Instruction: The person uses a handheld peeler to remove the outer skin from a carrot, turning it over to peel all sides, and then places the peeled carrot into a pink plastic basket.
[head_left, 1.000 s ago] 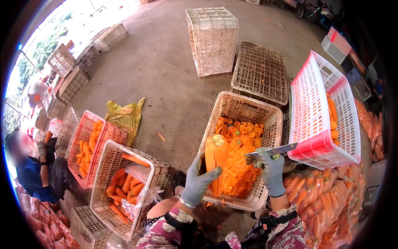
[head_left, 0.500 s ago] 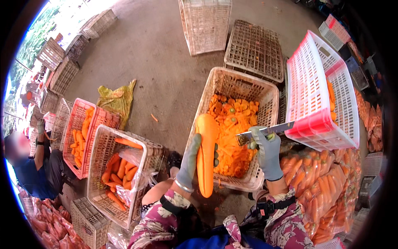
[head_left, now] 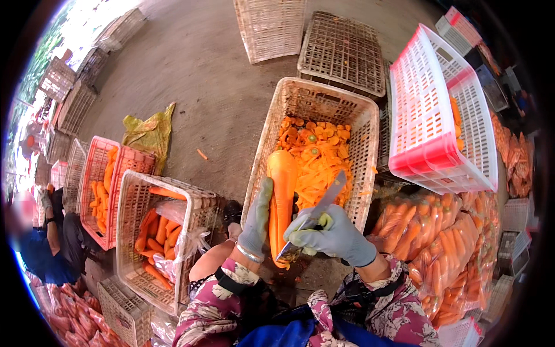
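Gripping a big, fat orange carrot (head_left: 281,179), the left hand (head_left: 256,214) in its grey glove wraps it from the left, fingertips showing round the far side. And there's the carrot, a little below the middle of the frame, thick end up, narrow end toward the wearer! Over to the right hand (head_left: 332,231), gloved too and closed tight around a long metal blade (head_left: 330,194): one end juts up and right over the peelings (head_left: 318,168), the other sits at the carrot's lower end. Right behind, a dirty white crate (head_left: 350,94) fills the centre, those orange strips and round slices heaped inside. Out to the right we go: a red-and-white basket (head_left: 419,127) with carrots in it, and below that, a pile of bagged carrots (head_left: 430,243) in clear plastic. Left of centre, a worn crate (head_left: 202,202) holds more carrots and some plastic; just beyond, a pink crate (head_left: 136,163), carrots again! A crumpled yellow sack (head_left: 150,133) lies on the floor near it. Top of the frame, two more pale crates (head_left: 341,52); far left edge, a co-worker in blue (head_left: 40,254).
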`<state>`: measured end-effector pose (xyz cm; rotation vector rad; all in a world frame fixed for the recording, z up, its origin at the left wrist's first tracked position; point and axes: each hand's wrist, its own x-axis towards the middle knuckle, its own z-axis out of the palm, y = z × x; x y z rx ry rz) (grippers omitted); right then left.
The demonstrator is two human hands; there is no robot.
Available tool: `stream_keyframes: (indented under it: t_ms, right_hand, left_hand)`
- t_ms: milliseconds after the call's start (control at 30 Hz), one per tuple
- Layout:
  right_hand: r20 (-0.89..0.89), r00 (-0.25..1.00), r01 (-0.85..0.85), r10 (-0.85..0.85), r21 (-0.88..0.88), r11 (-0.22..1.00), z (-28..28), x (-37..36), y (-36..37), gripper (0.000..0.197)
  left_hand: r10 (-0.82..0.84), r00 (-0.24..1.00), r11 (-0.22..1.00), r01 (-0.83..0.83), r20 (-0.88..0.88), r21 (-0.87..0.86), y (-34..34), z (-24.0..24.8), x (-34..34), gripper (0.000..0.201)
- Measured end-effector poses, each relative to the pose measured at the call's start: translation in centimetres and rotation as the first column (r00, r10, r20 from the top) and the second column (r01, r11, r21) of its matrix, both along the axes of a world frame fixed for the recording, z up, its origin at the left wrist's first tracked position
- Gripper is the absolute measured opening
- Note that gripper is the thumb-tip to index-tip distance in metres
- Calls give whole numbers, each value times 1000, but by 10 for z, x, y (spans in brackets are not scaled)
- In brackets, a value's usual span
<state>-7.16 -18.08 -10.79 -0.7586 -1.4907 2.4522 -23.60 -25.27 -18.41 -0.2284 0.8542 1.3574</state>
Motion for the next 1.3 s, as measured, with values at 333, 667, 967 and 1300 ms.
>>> stream_keyframes:
  t_ms: [333,667,967,1300]
  right_hand:
    - [-33,911,410,-412,181,894,-48,24,78,25]
    - [-18,649,716,-761,353,602,-58,37,129,22]
    - [48,929,359,-368,138,923,-14,8,61,29]
    - [-33,554,774,-832,386,501,-36,54,114,21]
  left_hand:
    - [-321,938,937,335,-134,99,2,19,20,62]
    - [-407,902,903,375,142,208,-8,19,8,69]
    - [-344,931,933,324,123,157,-3,17,9,69]
    - [-397,917,893,396,-42,214,-20,38,17,74]
